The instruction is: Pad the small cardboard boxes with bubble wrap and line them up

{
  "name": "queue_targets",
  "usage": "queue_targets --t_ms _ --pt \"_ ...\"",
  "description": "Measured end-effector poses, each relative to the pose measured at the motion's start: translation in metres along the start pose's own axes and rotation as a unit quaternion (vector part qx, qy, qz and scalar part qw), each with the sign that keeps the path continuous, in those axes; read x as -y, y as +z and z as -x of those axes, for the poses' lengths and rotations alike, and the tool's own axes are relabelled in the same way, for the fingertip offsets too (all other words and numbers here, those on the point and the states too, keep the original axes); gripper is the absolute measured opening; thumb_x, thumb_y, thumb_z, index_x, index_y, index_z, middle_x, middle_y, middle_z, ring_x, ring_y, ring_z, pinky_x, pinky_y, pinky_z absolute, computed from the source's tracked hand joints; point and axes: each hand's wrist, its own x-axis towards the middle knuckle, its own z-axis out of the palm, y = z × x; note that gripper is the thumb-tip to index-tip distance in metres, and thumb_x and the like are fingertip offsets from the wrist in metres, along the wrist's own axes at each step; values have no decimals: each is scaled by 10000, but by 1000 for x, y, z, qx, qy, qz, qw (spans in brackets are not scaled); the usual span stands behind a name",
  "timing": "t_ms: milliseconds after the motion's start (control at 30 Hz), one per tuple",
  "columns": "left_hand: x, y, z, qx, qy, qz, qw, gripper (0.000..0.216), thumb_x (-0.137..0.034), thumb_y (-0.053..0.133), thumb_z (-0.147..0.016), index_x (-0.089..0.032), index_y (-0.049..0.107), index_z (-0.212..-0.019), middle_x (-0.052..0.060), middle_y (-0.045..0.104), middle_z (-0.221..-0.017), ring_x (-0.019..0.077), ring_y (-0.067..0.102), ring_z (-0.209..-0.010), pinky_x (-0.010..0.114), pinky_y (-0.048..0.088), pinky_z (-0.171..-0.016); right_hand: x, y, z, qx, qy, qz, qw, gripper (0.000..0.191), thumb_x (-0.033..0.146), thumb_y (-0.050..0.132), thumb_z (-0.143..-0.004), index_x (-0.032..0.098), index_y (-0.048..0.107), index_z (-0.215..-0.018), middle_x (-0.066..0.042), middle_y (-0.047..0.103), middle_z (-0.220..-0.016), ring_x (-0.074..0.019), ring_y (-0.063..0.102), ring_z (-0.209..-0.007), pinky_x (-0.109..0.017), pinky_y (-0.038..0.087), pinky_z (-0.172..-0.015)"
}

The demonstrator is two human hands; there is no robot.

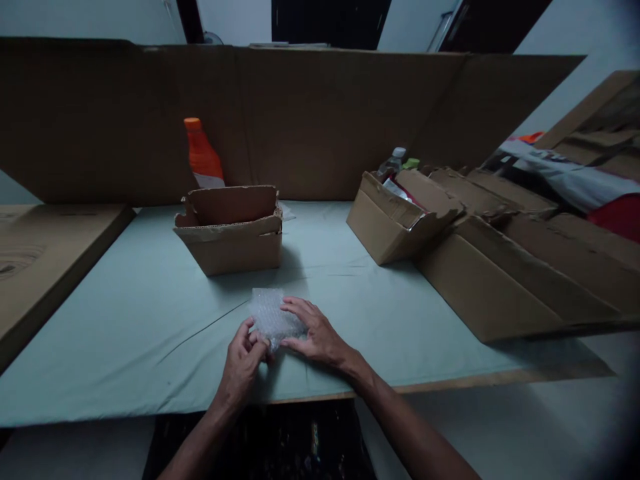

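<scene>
A small bundle of clear bubble wrap (270, 313) lies on the pale green table cover (125, 320) near the front edge. My left hand (243, 363) pinches its near left corner with curled fingers. My right hand (313, 330) rests on the bundle's right side, fingers stretched flat over it and pressing it down. What is inside the wrap is hidden.
A small open cardboard box (230, 230) stands just behind the bundle, with an orange bottle (203, 155) behind it. Larger torn boxes (400, 217) with bottles and packets sit to the right. A tall cardboard wall (320, 113) closes the back. A flat cardboard sheet (45, 253) lies at left.
</scene>
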Motion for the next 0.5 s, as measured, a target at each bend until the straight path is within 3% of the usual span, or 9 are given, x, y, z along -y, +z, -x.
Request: queue_targets --t_ms 33,133,200,300,500 --pt "1 -1 3 5 3 -8 1000 592 -431 698 -685 -148 508 -1168 -69 596 -603 123 539 -575 245 430 -625 1 2 -1 8 -7 11 1000 485 264 801 -772 233 663 -1236 -136 612 -1399 -290 560 -1298 -484 439 -1074" --pt "4 -5 11 1 13 -31 999 337 -412 662 -732 -178 569 -956 -41 618 -616 125 548 -607 247 438 -656 0 5 -3 -32 5 -18 999 94 196 681 -864 219 724 -945 -99 730 -1179 -246 660 -1124 -437 481 -1003" --pt "5 -10 16 -12 8 -27 1000 285 -403 652 -745 -185 577 -911 -36 624 -637 123 550 -610 245 436 -647 -3 2 -4 -87 46 -70 993 107 178 617 -895 212 704 -842 -69 763 -1022 -210 699 -982 -377 517 -920" --pt "7 -14 22 -19 -19 13 1000 306 -407 689 -722 -186 584 -906 -40 621 -691 118 557 -596 251 442 -623 -7 -3 -3 -151 103 -118 976 109 206 603 -890 202 694 -830 -57 765 -967 -186 708 -874 -304 540 -787" --pt "16 -10 35 -13 -81 84 993 397 -416 769 -674 -176 583 -929 -25 634 -740 145 619 -612 281 493 -622 9 -6 6 -204 38 -113 972 100 200 602 -905 210 680 -843 -56 755 -939 -195 707 -932 -315 544 -851"
